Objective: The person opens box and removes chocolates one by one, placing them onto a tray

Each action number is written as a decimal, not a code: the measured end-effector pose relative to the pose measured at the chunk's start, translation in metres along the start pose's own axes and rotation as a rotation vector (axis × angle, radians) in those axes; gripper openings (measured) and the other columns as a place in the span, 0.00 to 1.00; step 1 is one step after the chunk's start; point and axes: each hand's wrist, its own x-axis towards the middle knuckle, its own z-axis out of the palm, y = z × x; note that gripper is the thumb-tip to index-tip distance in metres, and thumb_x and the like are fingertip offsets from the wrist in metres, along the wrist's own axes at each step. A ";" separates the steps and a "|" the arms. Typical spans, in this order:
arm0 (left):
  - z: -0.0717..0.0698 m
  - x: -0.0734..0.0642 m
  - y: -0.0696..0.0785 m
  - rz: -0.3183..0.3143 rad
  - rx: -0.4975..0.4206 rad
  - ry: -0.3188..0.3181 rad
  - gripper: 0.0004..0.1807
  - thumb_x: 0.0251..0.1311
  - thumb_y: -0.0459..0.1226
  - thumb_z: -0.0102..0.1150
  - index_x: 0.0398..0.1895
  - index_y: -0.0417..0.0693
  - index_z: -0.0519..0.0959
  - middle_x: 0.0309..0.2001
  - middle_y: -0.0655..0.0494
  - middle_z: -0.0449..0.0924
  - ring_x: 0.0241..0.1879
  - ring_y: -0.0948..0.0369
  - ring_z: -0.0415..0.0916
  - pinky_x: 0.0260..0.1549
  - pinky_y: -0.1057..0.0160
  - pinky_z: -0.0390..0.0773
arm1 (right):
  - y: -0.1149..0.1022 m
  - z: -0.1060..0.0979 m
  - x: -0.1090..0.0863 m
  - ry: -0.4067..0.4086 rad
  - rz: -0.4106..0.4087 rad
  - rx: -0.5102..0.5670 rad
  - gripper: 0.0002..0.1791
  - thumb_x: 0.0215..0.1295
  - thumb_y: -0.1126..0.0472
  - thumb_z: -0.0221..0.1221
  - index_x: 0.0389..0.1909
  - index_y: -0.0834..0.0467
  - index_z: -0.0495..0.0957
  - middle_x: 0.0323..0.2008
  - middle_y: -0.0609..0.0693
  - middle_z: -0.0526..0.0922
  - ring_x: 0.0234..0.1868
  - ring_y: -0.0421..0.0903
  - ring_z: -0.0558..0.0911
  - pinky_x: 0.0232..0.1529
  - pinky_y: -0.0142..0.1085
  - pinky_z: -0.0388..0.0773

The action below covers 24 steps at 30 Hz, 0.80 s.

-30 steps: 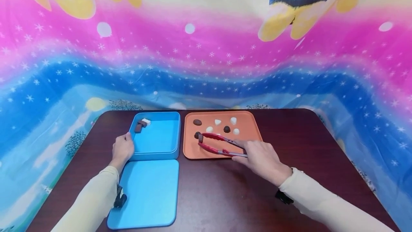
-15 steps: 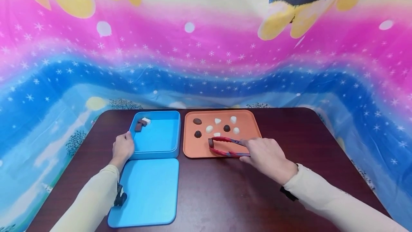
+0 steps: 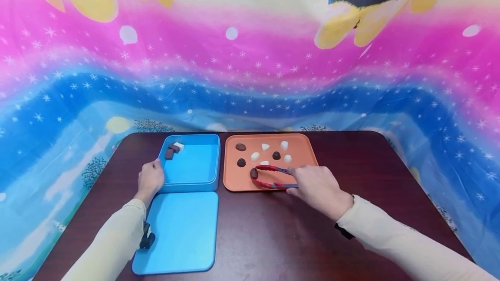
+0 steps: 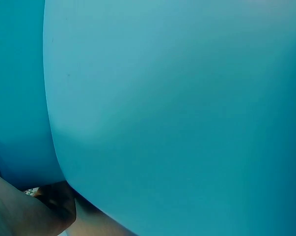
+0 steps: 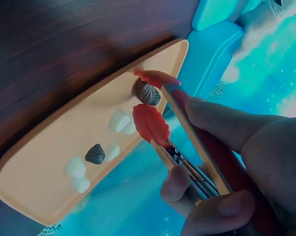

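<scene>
My right hand [image 3: 318, 187] holds a pair of red-tipped tongs [image 3: 271, 167] over the near part of the orange tray [image 3: 234, 181]. A brown ridged chocolate [image 3: 254, 173] sits at the tongs' tips; in the right wrist view this chocolate [image 5: 147, 92] lies between the two red ends. My left hand [image 3: 151, 177] grips the left wall of the blue box [image 3: 195, 166], thumb at the rim. Inside the box, two brown chocolate blocks [image 3: 169, 154] and a white piece [image 3: 179, 145] lie in the far left corner.
Other chocolates stay on the tray: a brown oval one [image 3: 240, 147], dark ones [image 3: 241, 162] and several white ones [image 3: 255, 156]. A flat blue lid [image 3: 179, 233] lies in front of the box on the dark table [image 3: 273, 237]. A patterned cloth [image 3: 250, 77] hangs behind.
The tongs have moved right and toward me with the ridged chocolate, away from the dark chocolate at the tray's left. The piece has since turned at the tips. My left hand stays put.
</scene>
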 end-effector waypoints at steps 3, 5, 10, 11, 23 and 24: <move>0.000 0.001 0.000 0.012 0.008 0.007 0.28 0.81 0.52 0.23 0.28 0.43 0.64 0.23 0.52 0.57 0.26 0.54 0.64 0.35 0.55 0.65 | 0.000 0.002 0.001 0.008 0.003 0.003 0.22 0.50 0.45 0.77 0.40 0.53 0.83 0.13 0.43 0.69 0.11 0.40 0.66 0.11 0.32 0.61; 0.000 0.001 0.000 0.011 0.005 0.012 0.28 0.81 0.52 0.23 0.28 0.44 0.65 0.23 0.52 0.57 0.26 0.54 0.64 0.35 0.55 0.65 | 0.000 0.003 0.001 0.022 0.006 0.009 0.24 0.50 0.44 0.77 0.41 0.53 0.82 0.13 0.42 0.68 0.12 0.39 0.66 0.11 0.32 0.61; 0.003 0.000 -0.001 0.013 -0.002 0.014 0.28 0.81 0.52 0.24 0.28 0.44 0.64 0.23 0.52 0.57 0.26 0.54 0.64 0.35 0.55 0.65 | 0.001 0.008 -0.002 0.048 0.025 0.073 0.28 0.52 0.43 0.75 0.50 0.53 0.82 0.13 0.42 0.67 0.14 0.40 0.65 0.13 0.33 0.60; 0.004 0.000 -0.001 0.014 -0.002 0.014 0.28 0.81 0.52 0.24 0.28 0.44 0.64 0.23 0.52 0.57 0.26 0.54 0.64 0.34 0.55 0.65 | 0.001 0.010 -0.002 0.053 0.028 0.090 0.30 0.52 0.43 0.75 0.53 0.53 0.82 0.13 0.42 0.66 0.14 0.40 0.65 0.14 0.33 0.60; 0.002 -0.001 -0.001 0.009 -0.008 0.022 0.28 0.81 0.51 0.24 0.28 0.44 0.64 0.22 0.53 0.58 0.25 0.55 0.64 0.32 0.56 0.64 | 0.005 0.024 0.009 0.085 0.142 0.279 0.41 0.51 0.36 0.72 0.64 0.52 0.76 0.13 0.45 0.67 0.12 0.41 0.63 0.12 0.35 0.62; 0.002 -0.001 -0.001 0.005 -0.008 0.023 0.28 0.81 0.51 0.24 0.28 0.44 0.65 0.23 0.53 0.58 0.25 0.55 0.64 0.33 0.56 0.65 | 0.006 0.025 0.010 0.092 0.146 0.297 0.42 0.51 0.36 0.72 0.65 0.52 0.76 0.13 0.44 0.67 0.12 0.41 0.63 0.12 0.35 0.62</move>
